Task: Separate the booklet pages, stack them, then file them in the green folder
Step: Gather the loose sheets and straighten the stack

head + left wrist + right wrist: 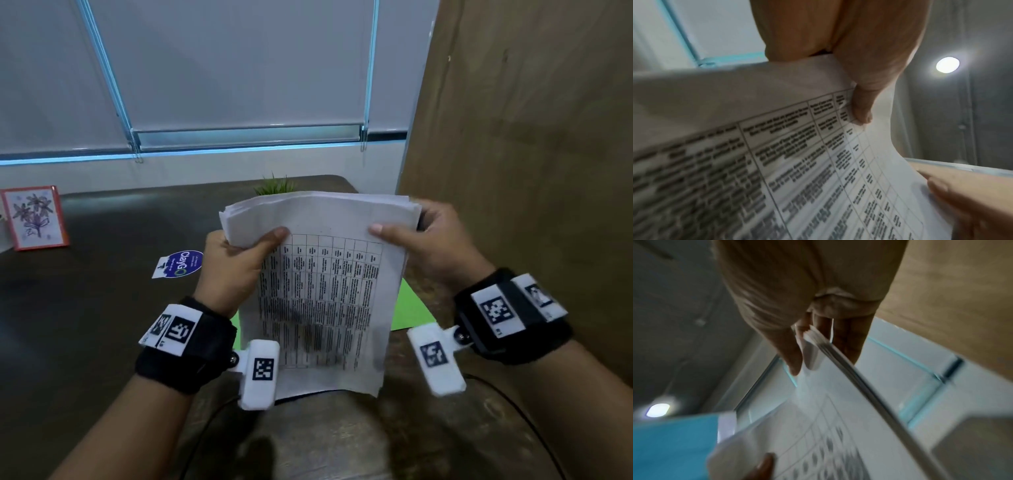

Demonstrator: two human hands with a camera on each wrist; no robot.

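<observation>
Both hands hold the stack of pages (322, 291) upright above the counter (102, 308). The left hand (233, 270) pinches its top left corner, the right hand (431, 246) its top right. The green folder (411, 308) lies below both grips, behind the pages.

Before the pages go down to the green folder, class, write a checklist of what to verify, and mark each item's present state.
1. Left hand grips the pages: ok.
2. Right hand grips the opposite top corner: ok.
3. Page edges squared: not ok, top edges fan out.
4. Pages fully separated: cannot tell.
5. Green folder lies on the table under the pages: ok.
6. Folder open: cannot tell, mostly hidden.
</observation>
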